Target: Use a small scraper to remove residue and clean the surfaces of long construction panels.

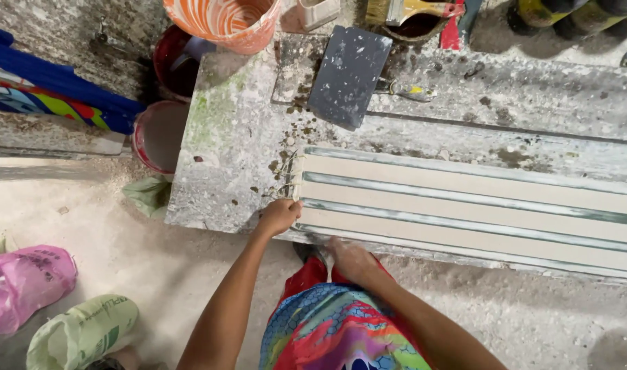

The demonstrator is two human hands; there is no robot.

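A long cream moulding with grey-green grooves lies along a dirty white workbench. My left hand is closed at the moulding's left end and seems to pinch a small tool there; what it is I cannot make out. My right hand presses against the bench's near edge, just below the moulding, fingers closed over something small that is mostly hidden. A dark grey flat trowel plate rests on the bench top beyond the moulding, with a small yellow-handled putty knife beside it.
An orange-and-white swirled bucket stands at the bench's far left corner, red buckets to its left. A brush lies over a pot at the top. Pink and green plastic bags sit on the dusty floor at left.
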